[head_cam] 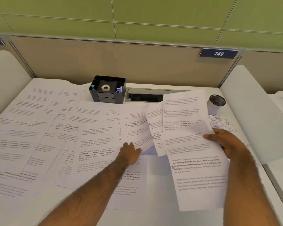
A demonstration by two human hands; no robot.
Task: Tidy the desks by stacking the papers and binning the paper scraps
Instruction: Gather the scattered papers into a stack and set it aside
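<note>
Several printed sheets (pixel 39 128) lie spread and overlapping across the white desk (pixel 153 216). My right hand (pixel 227 144) grips a bunch of sheets (pixel 191 152) by their right edge, lifted above the desk's right side. My left hand (pixel 131 152) pinches the lower edge of one sheet (pixel 134 128) in the middle, its corner raised off the desk. Paper scraps (pixel 217 122) sit in a small pile at the right, just beyond my right hand.
A black desk organiser (pixel 107 90) with a tape roll stands at the back centre, beside an open cable hatch (pixel 145 96). A white cup (pixel 215 104) stands behind the scraps. Beige partitions with a sign reading 249 (pixel 218 53) enclose the desk.
</note>
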